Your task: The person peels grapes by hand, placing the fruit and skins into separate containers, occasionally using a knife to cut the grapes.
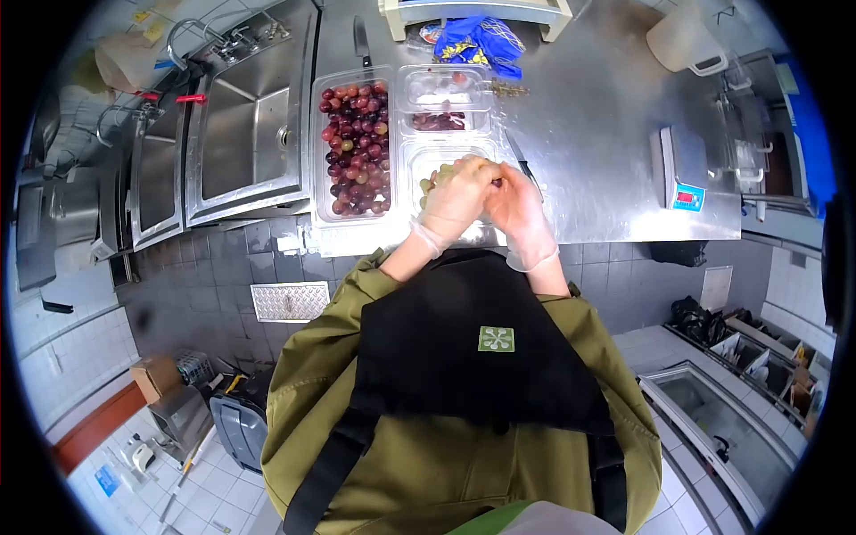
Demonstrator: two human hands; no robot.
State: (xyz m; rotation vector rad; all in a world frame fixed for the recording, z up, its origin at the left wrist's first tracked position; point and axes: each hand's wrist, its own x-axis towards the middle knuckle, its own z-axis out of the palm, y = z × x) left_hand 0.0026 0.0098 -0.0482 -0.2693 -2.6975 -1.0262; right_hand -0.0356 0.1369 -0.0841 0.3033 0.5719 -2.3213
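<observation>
Just right of the long tub (352,219), above the near edge of the metal counter (615,178), a small dark piece (496,183), probably a grape, at the meeting fingertips of both hands. Left hand (456,203) with fingers bent and pinched on the piece; right hand (517,210) cupped inward, fingertips against the same spot, but grip or mere touch impossible to tell. Thin clear gloves on both. Likely very light, firm-skinned yet soft inside, slick when wet, quick to roll or split under a hard squeeze; best taken lightly at the widest part, between thumb and fingertip pads.

Under and beside the left hand, next to the tub, a shallow clear box (453,145) with green grapes (425,186). In the tub itself, red grapes (357,152) in a thick layer. Right of its far half, smaller clear containers (440,87), one behind the other. Farther right, a knife (519,153) near the right hand. Beyond the tub's far end, another knife (360,37); well off to its right, a scale (685,169).
</observation>
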